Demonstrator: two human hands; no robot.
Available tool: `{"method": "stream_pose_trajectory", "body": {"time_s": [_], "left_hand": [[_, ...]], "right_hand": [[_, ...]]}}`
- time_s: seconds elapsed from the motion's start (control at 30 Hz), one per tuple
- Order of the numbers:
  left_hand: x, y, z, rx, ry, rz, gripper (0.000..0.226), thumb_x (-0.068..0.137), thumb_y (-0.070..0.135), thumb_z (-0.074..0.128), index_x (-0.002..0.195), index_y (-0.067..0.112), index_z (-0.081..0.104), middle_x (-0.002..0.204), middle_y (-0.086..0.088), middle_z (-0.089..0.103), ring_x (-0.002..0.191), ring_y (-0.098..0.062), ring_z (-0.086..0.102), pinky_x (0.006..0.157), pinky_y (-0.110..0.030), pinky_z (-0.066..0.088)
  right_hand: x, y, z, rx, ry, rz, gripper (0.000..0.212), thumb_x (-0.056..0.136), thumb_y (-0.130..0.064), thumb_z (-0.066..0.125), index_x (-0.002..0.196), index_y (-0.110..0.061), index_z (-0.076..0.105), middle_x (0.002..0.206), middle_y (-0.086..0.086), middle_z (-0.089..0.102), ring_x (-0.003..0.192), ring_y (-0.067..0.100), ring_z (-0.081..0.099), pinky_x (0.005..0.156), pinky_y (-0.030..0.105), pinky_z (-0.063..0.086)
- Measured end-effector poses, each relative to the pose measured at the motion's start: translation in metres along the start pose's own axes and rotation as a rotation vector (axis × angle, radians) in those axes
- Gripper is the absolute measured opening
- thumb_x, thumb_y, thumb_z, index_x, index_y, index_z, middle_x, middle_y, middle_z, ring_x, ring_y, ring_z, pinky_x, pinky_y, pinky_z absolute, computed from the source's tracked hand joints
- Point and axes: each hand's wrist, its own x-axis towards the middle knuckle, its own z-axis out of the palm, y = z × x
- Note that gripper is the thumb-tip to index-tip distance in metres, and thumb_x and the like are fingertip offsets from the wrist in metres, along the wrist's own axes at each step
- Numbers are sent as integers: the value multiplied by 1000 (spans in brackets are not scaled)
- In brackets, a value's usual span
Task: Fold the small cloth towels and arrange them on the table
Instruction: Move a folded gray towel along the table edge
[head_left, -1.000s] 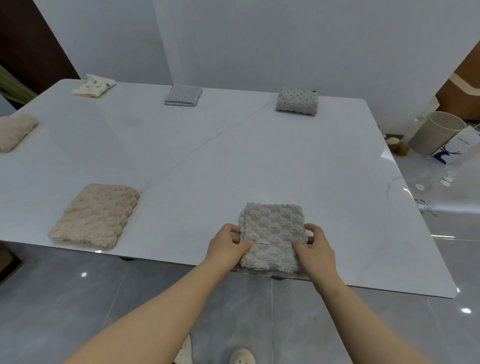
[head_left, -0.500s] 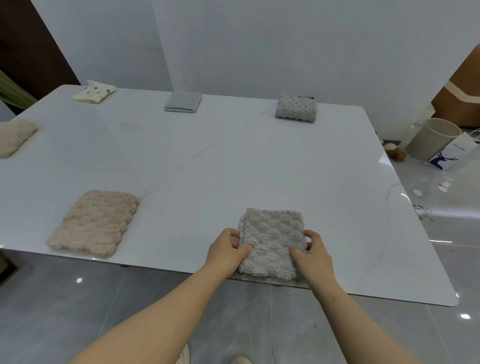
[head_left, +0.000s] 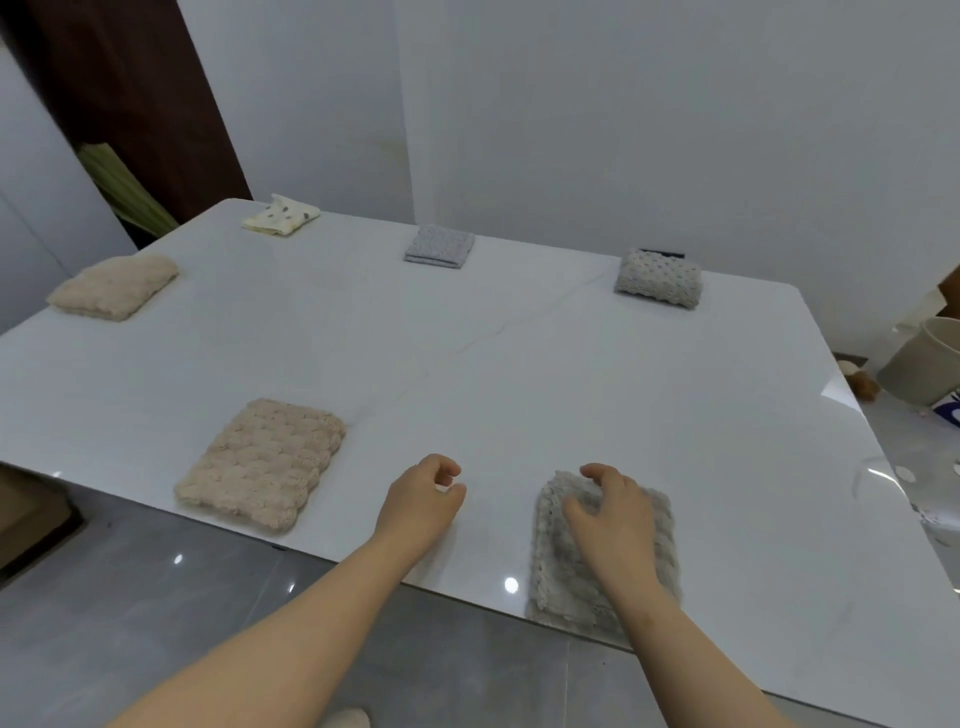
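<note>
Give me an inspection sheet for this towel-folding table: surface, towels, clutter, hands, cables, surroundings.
Surface: white table, glossy, faintly veined.
Job's things: grey towel folded at the near edge; near beige towel on the left; far beige towel; cream dotted towel; light grey towel; bobbled grey towel. All lie apart.
Clutter: nothing seen on the table.
Hands: left hand hovers loosely curled, holding nothing; right hand on the grey towel, grip unclear.
Cables: nothing seen.
Surroundings: white walls, grey tiled floor, pale bin at right.
</note>
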Motion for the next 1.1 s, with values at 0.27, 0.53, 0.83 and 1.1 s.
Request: {"method": "stream_pose_trajectory", "body": {"time_s": [0.27,0.53,0.83,1.1], "left_hand": [[33,-53,-78,581,229,81,31,88,18,47,118,24,53,131,4,46,126,-20,35,99,-30,30],[67,-107,-125,723,-25,54,47,93,27,37,139,38,30,153,5,15,142,-21,11,113,-46,18],[84,-142,-182,716,12,6,48,91,26,40,137,35,32,150,3,22,140,-20,17,112,-43,21],[81,-108,-172,683,4,103,46,88,26,43,134,32,36,148,4,23,140,-18,16,112,-41,17]], "right_hand": [[10,-50,65,36,-125,-13,34,86,-17,53,120,-16,54,124,2,55,116,19,47,97,31,39],[22,-103,134,47,-221,19,34,87,-16,52,120,-16,54,125,1,53,116,17,47,96,29,39],[25,-143,174,29,-279,16,33,87,-17,51,120,-16,54,123,2,54,116,17,48,98,31,40],[20,-147,169,72,-233,14,33,88,-18,52,120,-15,53,124,1,54,114,17,49,98,31,40]]}}
